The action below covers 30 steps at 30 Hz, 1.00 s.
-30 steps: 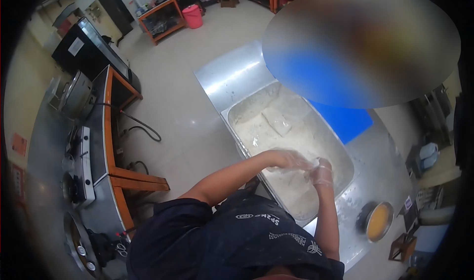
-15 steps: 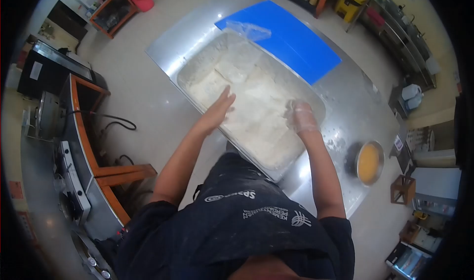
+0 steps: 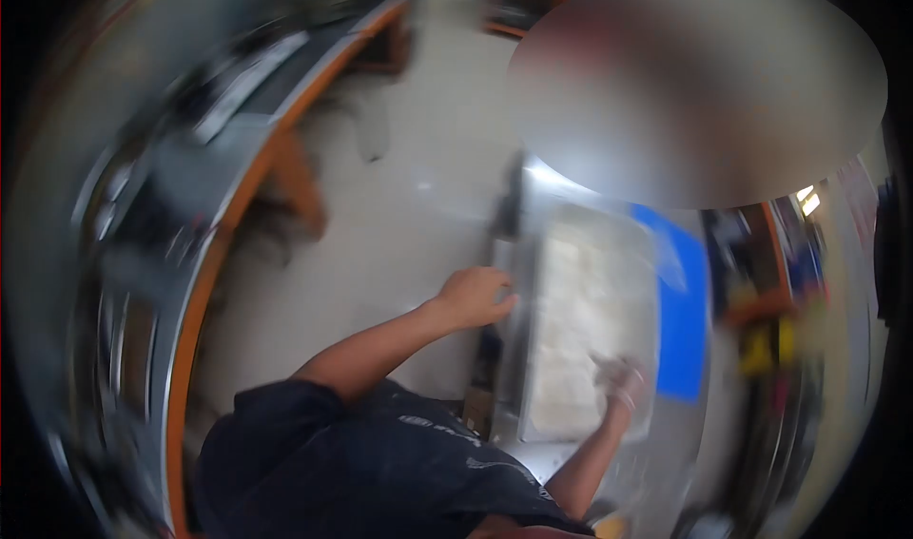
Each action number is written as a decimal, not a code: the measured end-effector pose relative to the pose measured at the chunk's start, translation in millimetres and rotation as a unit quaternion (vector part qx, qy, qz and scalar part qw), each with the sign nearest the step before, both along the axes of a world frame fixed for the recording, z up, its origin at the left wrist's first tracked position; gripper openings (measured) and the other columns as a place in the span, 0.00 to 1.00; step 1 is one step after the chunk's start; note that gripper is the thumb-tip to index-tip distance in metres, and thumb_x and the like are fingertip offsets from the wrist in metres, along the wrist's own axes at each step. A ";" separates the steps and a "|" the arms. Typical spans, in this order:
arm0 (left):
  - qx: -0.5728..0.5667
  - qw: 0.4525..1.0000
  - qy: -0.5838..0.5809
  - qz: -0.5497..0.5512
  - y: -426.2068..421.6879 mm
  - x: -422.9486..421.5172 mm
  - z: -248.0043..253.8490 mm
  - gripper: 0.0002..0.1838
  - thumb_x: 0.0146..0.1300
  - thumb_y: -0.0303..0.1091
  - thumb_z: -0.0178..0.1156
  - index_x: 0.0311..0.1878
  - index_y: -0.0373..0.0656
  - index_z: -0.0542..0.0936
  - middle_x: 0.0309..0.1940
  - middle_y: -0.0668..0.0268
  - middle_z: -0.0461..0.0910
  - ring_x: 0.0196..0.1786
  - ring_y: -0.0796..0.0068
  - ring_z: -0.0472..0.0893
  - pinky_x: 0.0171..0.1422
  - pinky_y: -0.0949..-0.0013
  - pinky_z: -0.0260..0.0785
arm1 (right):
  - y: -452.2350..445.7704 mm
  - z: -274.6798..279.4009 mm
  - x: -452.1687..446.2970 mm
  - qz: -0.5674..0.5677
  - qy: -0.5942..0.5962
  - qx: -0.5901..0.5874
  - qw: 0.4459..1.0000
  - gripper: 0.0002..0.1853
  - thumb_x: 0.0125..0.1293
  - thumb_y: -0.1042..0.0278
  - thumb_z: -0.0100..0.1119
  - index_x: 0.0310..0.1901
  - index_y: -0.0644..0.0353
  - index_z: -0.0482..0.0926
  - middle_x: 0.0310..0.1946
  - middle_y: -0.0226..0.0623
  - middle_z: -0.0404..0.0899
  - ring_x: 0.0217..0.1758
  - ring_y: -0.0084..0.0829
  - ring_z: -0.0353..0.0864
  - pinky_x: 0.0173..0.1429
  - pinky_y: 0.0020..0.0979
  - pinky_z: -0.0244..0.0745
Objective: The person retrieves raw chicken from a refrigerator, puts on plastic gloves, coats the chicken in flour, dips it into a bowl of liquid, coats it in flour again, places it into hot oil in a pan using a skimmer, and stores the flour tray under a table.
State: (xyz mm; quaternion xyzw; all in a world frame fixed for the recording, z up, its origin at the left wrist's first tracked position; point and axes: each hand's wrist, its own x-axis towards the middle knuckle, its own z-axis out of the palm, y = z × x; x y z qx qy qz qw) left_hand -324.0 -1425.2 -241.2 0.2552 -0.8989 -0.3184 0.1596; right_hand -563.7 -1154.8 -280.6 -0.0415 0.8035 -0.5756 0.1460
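A deep metal tray holds white flour-like powder with an uneven surface. My right hand, in a clear plastic glove, is over the powder at the tray's right side. Its fingers are blurred but look partly spread, with one stretched forward. My bare left hand is off the tray, just beyond its left edge. The fingers there are bent, a gap shows between thumb and forefinger, and I see nothing held.
The tray rests on a steel table, beside a blue board with clear plastic on it. An orange-edged counter runs along the left. Part of a yellow-filled bowl shows at the bottom. A blurred oval covers the upper right.
The view has swung strongly to the left and is blurred. My left hand has moved from above the powder to outside the tray. My right hand stays over the powder.
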 end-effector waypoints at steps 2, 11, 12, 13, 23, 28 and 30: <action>0.001 0.995 -0.030 0.099 -24.9 66.8 -9.0 0.19 0.61 0.47 0.59 0.45 0.40 0.82 0.43 0.56 0.83 0.48 0.53 0.81 0.54 0.57 0.73 | -10.0 26.6 7.9 0.149 0.307 0.226 0.913 0.09 0.58 0.76 0.51 0.36 0.67 0.82 0.26 0.37 0.80 0.28 0.32 0.76 0.32 0.33 0.72; 0.066 0.852 -0.031 0.518 -27.6 459.9 -61.2 0.17 0.61 0.46 0.61 0.45 0.43 0.82 0.44 0.59 0.84 0.48 0.58 0.82 0.55 0.60 0.74 | -229.5 -1.9 193.5 0.247 0.364 0.049 0.897 0.09 0.57 0.75 0.54 0.35 0.69 0.81 0.26 0.39 0.80 0.29 0.32 0.77 0.32 0.32 0.71; 0.075 0.830 -0.018 0.552 -20.0 502.7 -64.4 0.16 0.61 0.44 0.61 0.45 0.43 0.83 0.43 0.59 0.84 0.46 0.59 0.83 0.53 0.61 0.75 | -253.1 -7.8 228.5 0.270 0.364 0.044 0.890 0.09 0.57 0.75 0.54 0.35 0.69 0.81 0.26 0.39 0.80 0.29 0.31 0.77 0.32 0.31 0.71; 0.084 0.808 -0.003 0.583 -11.0 547.0 -69.1 0.15 0.61 0.42 0.62 0.45 0.43 0.83 0.43 0.59 0.84 0.44 0.61 0.84 0.51 0.62 0.75 | -274.7 -14.1 265.3 0.288 0.361 0.033 0.886 0.09 0.57 0.75 0.54 0.35 0.69 0.81 0.27 0.39 0.80 0.29 0.31 0.77 0.32 0.31 0.71; -0.245 0.311 -0.204 0.895 96.5 990.6 -24.9 0.21 0.56 0.43 0.64 0.49 0.39 0.81 0.50 0.52 0.81 0.58 0.52 0.77 0.64 0.57 0.66 | -421.3 -35.7 503.0 0.437 0.347 -0.024 0.829 0.09 0.59 0.74 0.55 0.37 0.69 0.81 0.28 0.38 0.81 0.30 0.30 0.77 0.33 0.30 0.72; 0.091 0.247 -0.344 0.901 143.0 1091.7 -62.4 0.33 0.50 0.48 0.68 0.57 0.38 0.77 0.54 0.51 0.79 0.61 0.50 0.75 0.66 0.56 0.66 | -466.4 -37.4 542.8 0.456 0.358 -0.046 0.814 0.09 0.59 0.73 0.55 0.38 0.69 0.81 0.29 0.38 0.81 0.30 0.30 0.78 0.34 0.30 0.72; 0.210 0.304 -0.364 0.855 153.2 1112.4 -70.6 0.33 0.48 0.47 0.70 0.56 0.38 0.78 0.54 0.51 0.79 0.61 0.51 0.76 0.65 0.55 0.68 | -483.1 -30.3 551.1 0.450 0.371 -0.058 0.811 0.09 0.60 0.73 0.55 0.38 0.69 0.81 0.30 0.38 0.81 0.31 0.30 0.78 0.35 0.30 0.72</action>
